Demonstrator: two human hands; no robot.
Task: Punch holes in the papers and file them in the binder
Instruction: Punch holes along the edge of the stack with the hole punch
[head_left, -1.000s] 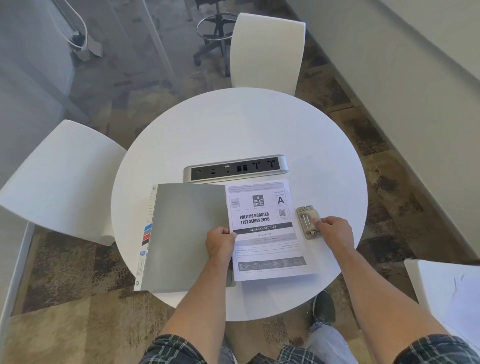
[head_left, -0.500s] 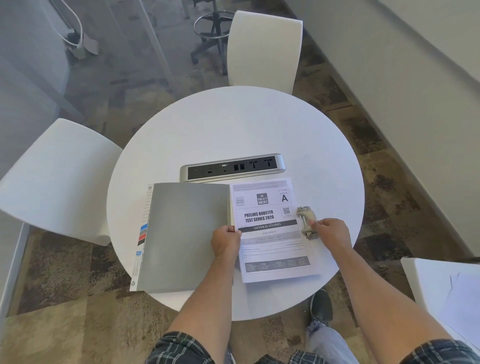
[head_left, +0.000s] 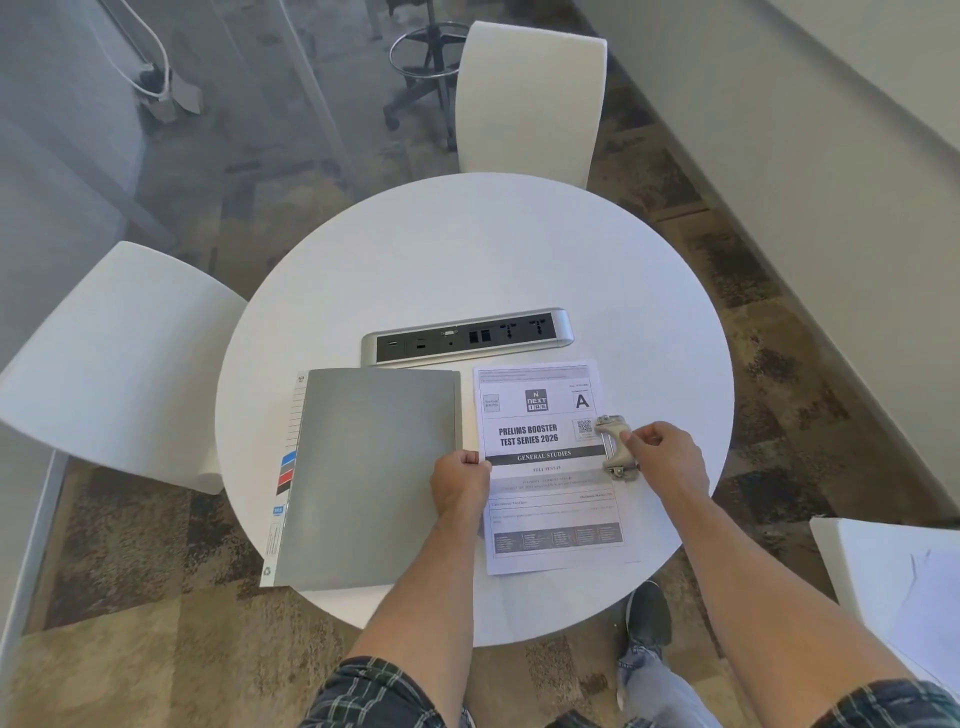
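We see a plain white round table (head_left: 467, 249). On it, near the front edge, lies a matte grey binder (head_left: 371, 478) with a white strip along its left side carrying small blue, red and black marks. The paper (head_left: 550, 499) beside it is white with black print, a dark grey band and a black-and-white code square. The hole punch (head_left: 613, 447) at the paper's right edge is pale beige and silver. The socket strip (head_left: 467, 338) is silver with a black face. Our sleeves are dark plaid.
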